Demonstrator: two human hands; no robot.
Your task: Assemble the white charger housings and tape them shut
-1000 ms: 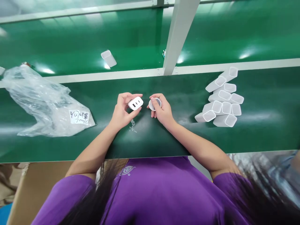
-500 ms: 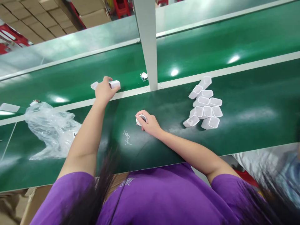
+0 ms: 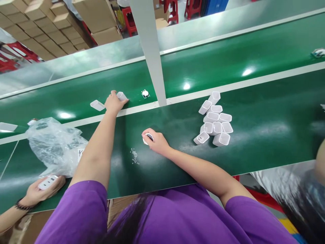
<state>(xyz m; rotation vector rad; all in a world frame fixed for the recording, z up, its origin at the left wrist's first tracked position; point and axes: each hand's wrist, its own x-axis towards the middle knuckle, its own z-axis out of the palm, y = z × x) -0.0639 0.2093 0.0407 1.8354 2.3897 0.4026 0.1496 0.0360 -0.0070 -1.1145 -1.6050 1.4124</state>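
Left hand of the person has gone out past the pale rail onto the green belt; a second ago it was near the chest, holding a casing with its slotted face showing, just beside the other hand. Its thumb and fingers now stand around a translucent casing, though whether they press on it or are loose about it I cannot tell. So the two hands, close together then, are now well apart, each with a piece of its own. Right hand stays nearer the body, gripping a white casing with the thumb over its rim. The left arm is stretched forward almost straight, back of the hand up and thumb to the right; the right forearm comes in low from the right, bent at the elbow. Just left of the left hand lies a second casing, and to its right, short of the post, a small board. Small clear bits lie near the right hand, to its left and nearer the body, and a pile of casings stands to its right. Nearer the body and left of the left hand, a co-worker's hand has come in with a slotted casing.
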